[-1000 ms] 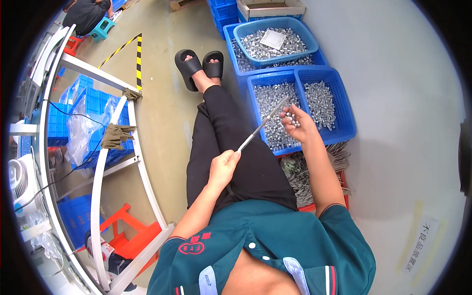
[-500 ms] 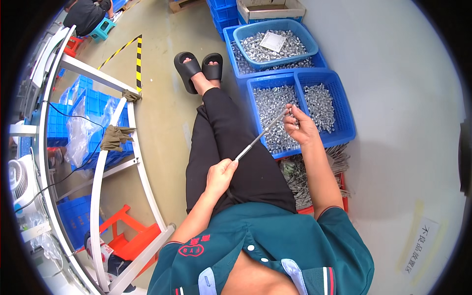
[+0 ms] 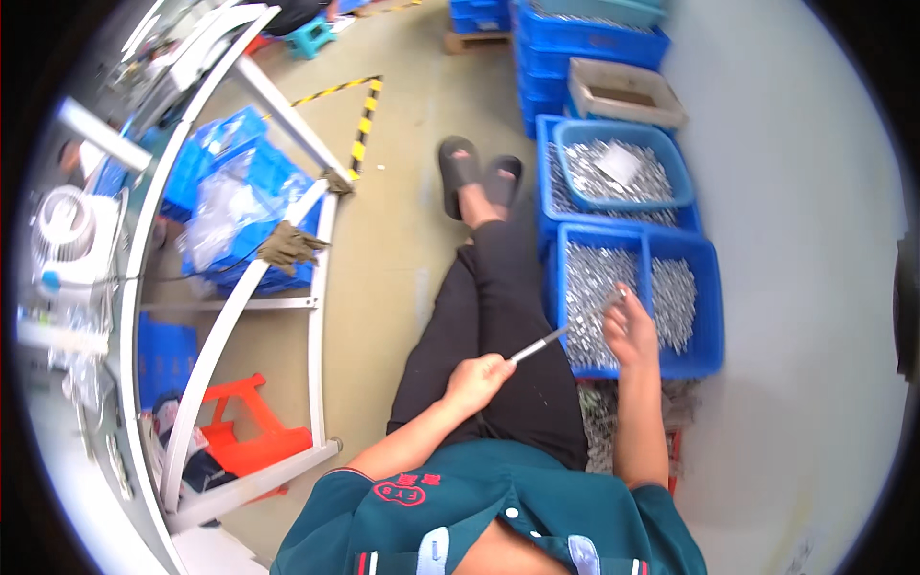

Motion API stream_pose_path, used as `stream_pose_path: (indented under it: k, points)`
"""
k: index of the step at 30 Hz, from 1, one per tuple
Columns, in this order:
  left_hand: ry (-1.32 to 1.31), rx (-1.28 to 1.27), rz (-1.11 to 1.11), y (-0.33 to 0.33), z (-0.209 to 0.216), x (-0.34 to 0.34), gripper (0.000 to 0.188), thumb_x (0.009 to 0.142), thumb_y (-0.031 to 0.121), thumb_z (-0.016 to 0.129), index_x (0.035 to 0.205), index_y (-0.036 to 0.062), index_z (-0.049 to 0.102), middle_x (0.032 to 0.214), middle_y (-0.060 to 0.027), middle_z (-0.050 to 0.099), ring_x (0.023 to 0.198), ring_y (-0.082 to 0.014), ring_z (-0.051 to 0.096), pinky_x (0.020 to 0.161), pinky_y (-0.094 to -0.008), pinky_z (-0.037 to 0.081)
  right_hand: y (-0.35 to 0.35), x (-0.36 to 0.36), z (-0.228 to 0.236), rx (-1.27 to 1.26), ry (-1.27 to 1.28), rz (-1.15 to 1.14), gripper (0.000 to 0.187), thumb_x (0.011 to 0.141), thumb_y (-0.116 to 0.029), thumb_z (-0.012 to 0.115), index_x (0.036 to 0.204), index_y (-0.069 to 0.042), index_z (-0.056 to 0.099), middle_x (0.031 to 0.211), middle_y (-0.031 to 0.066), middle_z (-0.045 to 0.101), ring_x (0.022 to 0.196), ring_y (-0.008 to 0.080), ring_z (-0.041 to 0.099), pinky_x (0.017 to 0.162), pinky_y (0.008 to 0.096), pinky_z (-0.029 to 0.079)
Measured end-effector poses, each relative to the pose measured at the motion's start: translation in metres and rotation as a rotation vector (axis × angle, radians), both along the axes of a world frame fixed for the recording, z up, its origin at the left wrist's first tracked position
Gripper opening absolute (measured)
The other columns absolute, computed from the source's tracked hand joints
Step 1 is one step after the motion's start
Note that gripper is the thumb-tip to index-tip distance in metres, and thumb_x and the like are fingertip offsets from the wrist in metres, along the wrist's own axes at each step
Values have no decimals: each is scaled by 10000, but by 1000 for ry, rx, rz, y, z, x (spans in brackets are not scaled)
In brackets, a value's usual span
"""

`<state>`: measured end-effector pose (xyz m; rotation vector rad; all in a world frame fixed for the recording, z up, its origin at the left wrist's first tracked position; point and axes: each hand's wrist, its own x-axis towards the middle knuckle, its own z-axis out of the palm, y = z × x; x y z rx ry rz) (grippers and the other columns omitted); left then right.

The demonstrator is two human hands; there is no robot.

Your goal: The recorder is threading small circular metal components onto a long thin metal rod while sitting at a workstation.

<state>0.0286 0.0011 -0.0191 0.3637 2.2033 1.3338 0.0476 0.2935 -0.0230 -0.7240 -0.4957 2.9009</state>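
My left hand (image 3: 477, 381) is closed around the near end of a slim metal rod (image 3: 540, 345), over my thigh. The rod slants up to the right, thicker and paler near that hand. Its far part blends into the silvery parts behind it, in line with the pinched fingertips of my right hand (image 3: 631, 331). That hand is over a divided blue bin (image 3: 711, 316). Small metal fittings (image 3: 596, 278) fill the bin's left compartment, and similar ones (image 3: 674, 292) lie in the right one.
Beyond stand a light-blue basket (image 3: 683, 177) of metal pieces, a cardboard box (image 3: 628, 88) and stacked blue crates (image 3: 537, 72). A white metal frame (image 3: 321, 383) with gloves (image 3: 290, 246) on it rises at left, near an orange stool (image 3: 273, 439). A wall (image 3: 786, 240) bounds the right side.
The whole view has shifted, so the bins and my legs appear farther right and lower. Both hands appear lower and to the right, and the rod lies at a flatter slant.
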Motion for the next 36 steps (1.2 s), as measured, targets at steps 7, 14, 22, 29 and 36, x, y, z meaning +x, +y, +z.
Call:
stream_pose_path:
  k: [7, 14, 22, 29, 36]
  points:
    - [163, -52, -58, -13, 8, -5, 314, 863, 325, 571, 726, 42, 577, 550, -94, 513, 497, -191, 505, 498, -333, 402, 11, 5, 37, 475, -23, 239, 126, 896, -135, 540, 950, -25, 569, 678, -3, 447, 504, 53, 356, 387, 169, 245]
    - [326, -118, 6, 9, 22, 0, 332, 866, 358, 533, 699, 71, 548, 570, -126, 532, 577, -333, 554, 525, -426, 417, -35, 0, 34, 760, -178, 86, 150, 893, -170, 555, 832, -33, 544, 541, -48, 368, 400, 34, 282, 348, 189, 205]
    - [150, -96, -3, 19, 26, -10, 360, 852, 413, 534, 715, 82, 574, 635, -125, 584, 620, -312, 593, 550, -412, 438, -25, 17, 22, 445, -193, 290, 262, 870, -185, 563, 1074, -23, 539, 751, 36, 528, 492, 66, 398, 375, 173, 271]
    - [62, -53, 63, -3, 14, -14, 337, 854, 373, 556, 728, 62, 594, 635, -146, 573, 614, -310, 591, 541, -385, 433, -1, -5, 7, 251, -107, 263, 248, 881, -168, 532, 1073, -12, 542, 748, 21, 525, 495, 53, 386, 361, 173, 262]
    - [71, -113, -54, -3, 10, -5, 363, 875, 348, 535, 691, 35, 543, 532, -117, 492, 488, -259, 501, 488, -369, 378, 10, 8, 5, -115, 136, 185, 237, 925, -180, 479, 1072, -6, 544, 716, 38, 491, 499, 63, 370, 372, 165, 275]
